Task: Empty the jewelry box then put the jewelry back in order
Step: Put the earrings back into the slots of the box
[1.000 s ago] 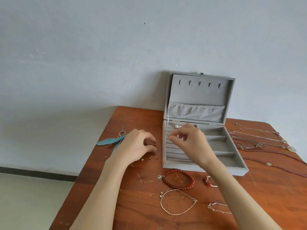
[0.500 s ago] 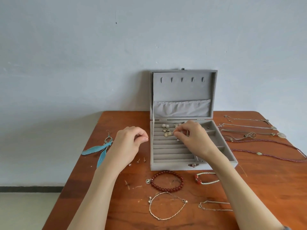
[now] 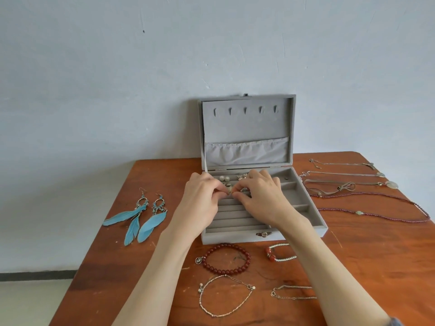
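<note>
The grey jewelry box (image 3: pixel 315 225) stands open on the wooden table (image 3: pixel 364 260), lid upright against the wall. Both hands meet over its ring rolls. My left hand (image 3: pixel 202 198) and my right hand (image 3: pixel 261 196) pinch small earrings (image 3: pixel 230 189) between fingertips at the second roll. Two pearl studs (image 3: pixel 224 178) and other small pieces (image 3: pixel 242 177) sit in the back roll. A tiny item (image 3: pixel 286 178) lies in the right rear compartment.
Blue feather earrings (image 3: pixel 138 217) lie left of the box. A red bead bracelet (image 3: pixel 224 258), a pearl bracelet with red beads (image 3: pixel 281 252) and two silver chains (image 3: pixel 226 295) (image 3: pixel 292 293) lie in front. Several necklaces (image 3: pixel 353 184) spread across the right side.
My left hand moved from the table left of the box into the box and joined my right hand at the ring rolls. The camera view shifted, bringing the feather earrings fully into sight.
</note>
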